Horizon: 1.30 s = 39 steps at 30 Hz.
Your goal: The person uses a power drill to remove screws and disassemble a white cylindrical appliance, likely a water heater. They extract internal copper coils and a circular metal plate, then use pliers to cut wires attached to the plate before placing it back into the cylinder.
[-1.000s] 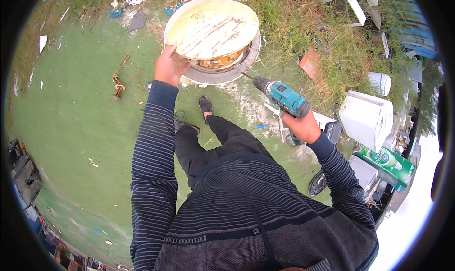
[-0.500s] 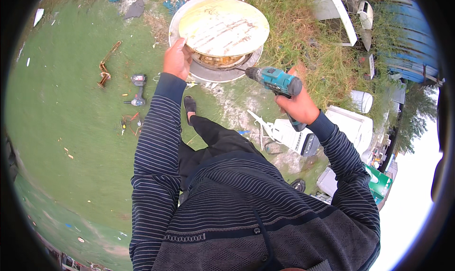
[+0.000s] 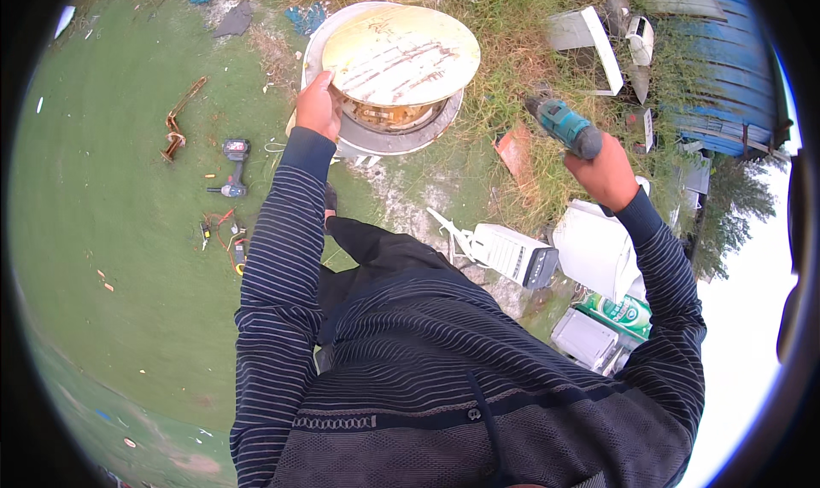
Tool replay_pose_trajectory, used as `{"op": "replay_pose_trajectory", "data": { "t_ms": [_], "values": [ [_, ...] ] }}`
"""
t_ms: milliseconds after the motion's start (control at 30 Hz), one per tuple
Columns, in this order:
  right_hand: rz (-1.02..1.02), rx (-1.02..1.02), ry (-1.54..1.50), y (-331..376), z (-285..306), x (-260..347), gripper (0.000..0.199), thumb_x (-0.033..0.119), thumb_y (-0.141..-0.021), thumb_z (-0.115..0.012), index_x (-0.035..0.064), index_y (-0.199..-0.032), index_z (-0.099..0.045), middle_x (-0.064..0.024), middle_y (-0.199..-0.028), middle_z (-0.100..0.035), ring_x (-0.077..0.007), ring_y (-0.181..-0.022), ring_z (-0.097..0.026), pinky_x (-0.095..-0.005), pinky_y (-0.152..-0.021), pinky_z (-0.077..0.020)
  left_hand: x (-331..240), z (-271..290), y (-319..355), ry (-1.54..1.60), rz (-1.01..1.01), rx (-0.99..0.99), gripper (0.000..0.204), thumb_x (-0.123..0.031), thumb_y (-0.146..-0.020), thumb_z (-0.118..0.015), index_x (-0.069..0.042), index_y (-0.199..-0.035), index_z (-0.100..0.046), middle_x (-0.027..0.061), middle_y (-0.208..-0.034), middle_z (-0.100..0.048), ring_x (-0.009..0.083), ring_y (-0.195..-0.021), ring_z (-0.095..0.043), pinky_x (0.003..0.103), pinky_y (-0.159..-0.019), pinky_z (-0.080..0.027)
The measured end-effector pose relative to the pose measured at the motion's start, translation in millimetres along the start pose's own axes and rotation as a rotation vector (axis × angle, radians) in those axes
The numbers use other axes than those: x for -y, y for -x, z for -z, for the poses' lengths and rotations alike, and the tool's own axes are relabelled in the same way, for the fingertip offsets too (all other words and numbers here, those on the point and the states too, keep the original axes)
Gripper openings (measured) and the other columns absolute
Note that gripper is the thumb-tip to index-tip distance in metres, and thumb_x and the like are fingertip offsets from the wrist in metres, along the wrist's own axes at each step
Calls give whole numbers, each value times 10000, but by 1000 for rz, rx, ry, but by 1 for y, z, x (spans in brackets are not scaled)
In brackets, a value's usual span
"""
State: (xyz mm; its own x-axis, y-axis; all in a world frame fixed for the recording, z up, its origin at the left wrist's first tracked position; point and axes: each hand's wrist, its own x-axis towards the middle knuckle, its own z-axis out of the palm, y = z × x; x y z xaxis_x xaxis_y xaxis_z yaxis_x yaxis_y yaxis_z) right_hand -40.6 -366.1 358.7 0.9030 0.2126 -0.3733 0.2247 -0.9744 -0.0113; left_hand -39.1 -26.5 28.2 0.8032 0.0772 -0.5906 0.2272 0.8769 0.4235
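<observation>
My left hand (image 3: 317, 111) is closed on the near left edge of a round, stained cream-coloured disc (image 3: 401, 48). The disc sits tilted over a round object with a wide grey rim (image 3: 418, 140); brownish, worn inner parts (image 3: 389, 116) show in the gap beneath it. Out to the right, apart from the disc, my right hand (image 3: 605, 174) is wrapped around a teal and black cordless drill (image 3: 564, 128). The drill's chuck points up and left over the grass. Its handle is mostly hidden by my hand.
On the green ground at left lie a second power tool (image 3: 233, 165), a rusty bent metal piece (image 3: 175, 125) and a small meter with wires (image 3: 237, 247). A white appliance (image 3: 512, 253), a white box (image 3: 594, 245) and a green carton (image 3: 623, 313) stand right. Blue corrugated sheeting (image 3: 726, 70) borders the grass.
My right hand has carried the drill up and right, away from the rim beneath the disc. My left hand still grips the disc's edge. The view has shifted slightly.
</observation>
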Motion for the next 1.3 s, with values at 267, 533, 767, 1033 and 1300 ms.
{"op": "replay_pose_trajectory", "data": {
  "t_ms": [267,533,767,1033,1300],
  "values": [
    [-140,-88,-562,17,-125,-1,273,144,-793,-689,-4,-1022,-704,-176,-838,-722,-280,-760,-714,-393,-732,-548,-14,-4,8,-129,74,-46,233,-265,-1062,-525,-112,-1190,-646,0,-1110,-745,129,-962,-663,296,-843,-442],
    [-255,-84,-1055,25,-148,11,511,37,-886,-647,57,-1393,-587,-10,-945,-665,-81,-616,-567,-271,-571,-499,3,17,-6,-661,-109,-216,303,-206,-1004,-617,80,-993,-717,81,-847,-730,139,-780,-664,324,-667,-515],
    [-310,-132,-1205,36,-165,6,502,22,-890,-648,43,-1388,-587,-20,-969,-663,-86,-629,-574,-276,-573,-511,-19,11,-12,-1611,-173,-217,409,-372,-901,-670,22,-848,-771,225,-774,-725,373,-775,-723,463,-748,-550],
    [-288,-235,-1348,35,-187,8,420,82,-897,-695,25,-1308,-632,-13,-922,-682,-84,-668,-591,-283,-600,-506,-32,-8,0,-1716,-144,-208,374,-349,-830,-728,24,-853,-757,244,-854,-731,413,-830,-714,464,-797,-549],
    [-40,-467,-622,-21,-204,19,410,115,-811,-774,50,-1202,-668,-166,-982,-735,-353,-878,-714,-410,-753,-558,11,61,8,-1158,-379,-322,245,-156,-808,-769,1,-981,-697,132,-837,-703,325,-794,-681,438,-797,-536]
  ]
}}
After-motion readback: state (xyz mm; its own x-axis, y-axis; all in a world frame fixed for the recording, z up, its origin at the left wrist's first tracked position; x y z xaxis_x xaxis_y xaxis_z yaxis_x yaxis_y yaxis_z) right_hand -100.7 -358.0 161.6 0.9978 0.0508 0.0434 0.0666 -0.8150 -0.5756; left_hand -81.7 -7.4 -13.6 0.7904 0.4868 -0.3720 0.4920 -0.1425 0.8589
